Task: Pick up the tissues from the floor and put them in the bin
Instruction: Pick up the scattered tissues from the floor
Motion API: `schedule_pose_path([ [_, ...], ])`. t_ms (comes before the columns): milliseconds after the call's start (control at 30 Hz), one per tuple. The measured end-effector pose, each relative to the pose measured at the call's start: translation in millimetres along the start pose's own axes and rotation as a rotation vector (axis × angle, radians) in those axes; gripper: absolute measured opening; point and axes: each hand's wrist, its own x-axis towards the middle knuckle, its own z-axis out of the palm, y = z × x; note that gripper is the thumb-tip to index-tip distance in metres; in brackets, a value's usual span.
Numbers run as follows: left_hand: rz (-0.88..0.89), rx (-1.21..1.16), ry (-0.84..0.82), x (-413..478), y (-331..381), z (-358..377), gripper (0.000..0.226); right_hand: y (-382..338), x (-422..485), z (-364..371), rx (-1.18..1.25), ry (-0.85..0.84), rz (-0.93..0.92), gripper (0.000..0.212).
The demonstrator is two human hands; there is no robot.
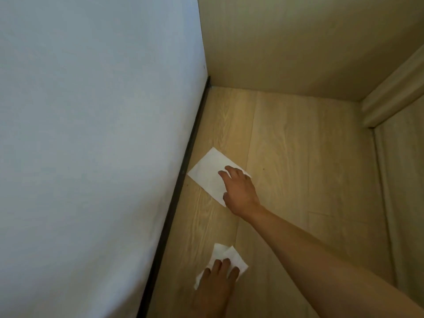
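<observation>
Light: you have dim, warm, even indoor light.
Shadows: soft, faint.
Sharpness: slightly soft throughout.
Edges: your wide lens bends them.

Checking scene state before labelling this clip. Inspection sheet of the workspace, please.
Surface: light wood-grain floor, bare apart from the tissues.
Job's things: flat tissue lies unfolded on the floor near the dark baseboard; crumpled tissue nearer the camera. Bin: nothing seen.
Clutter: nothing seen.
Grippers: right hand reaches onto the flat tissue, fingers spread on it, no grip closed. Left hand holds the crumpled tissue, fingers curled over it.
Cables: nothing seen.
Surroundings: pale blue-grey wall on the left, beige wall ahead, wood-look panel on the right.
</observation>
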Motion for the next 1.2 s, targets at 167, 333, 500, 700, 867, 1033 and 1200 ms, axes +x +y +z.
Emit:
schedule_pose_path([
  [167, -0.009, -0.087, 0.122, 14.9, -3.3, 18.1, 0.024, 1.7, 31.9, 26.7, -0.047, -0.026, -0.087, 0.073],
  [333, -0.022, -0.18, 0.099, 25.2, -5.5, 19.4, 0.041, 1.5, 36.4, 42.4, -0.123, 0.104, -0.149, 0.037],
  [500, -0.224, -0.512, 0.221, -3.7, -4.2, -20.6, 0.021, -7.1, -3.3, 8.7, -0.063, 0.114, -0.053, 0.019],
  [700, -0.445, -0.958, 0.651, -73.9, 37.6, -168.1, 0.008, -42.3, -89.5, -118.4, 0.378, 0.143, 0.251, 0.003],
  [867, -0.554, -1.345, 0.689, -155.1, 91.9, -308.6, 0.019, -90.6, -187.6, -264.6, 0.694, 0.101, 0.395, 0.008],
  [1033, -0.561, -1.536, 0.702, -260.8, 160.7, -437.8, 0.018, -150.2, -296.4, -415.8, 0.846, 0.132, 0.369, 0.013],
  [1200, -0.449, -1.613, 0.714, -370.7, 230.7, -523.1, 0.013, -193.2, -396.3, -530.1, 0.822, 0.187, 0.287, 0.027],
])
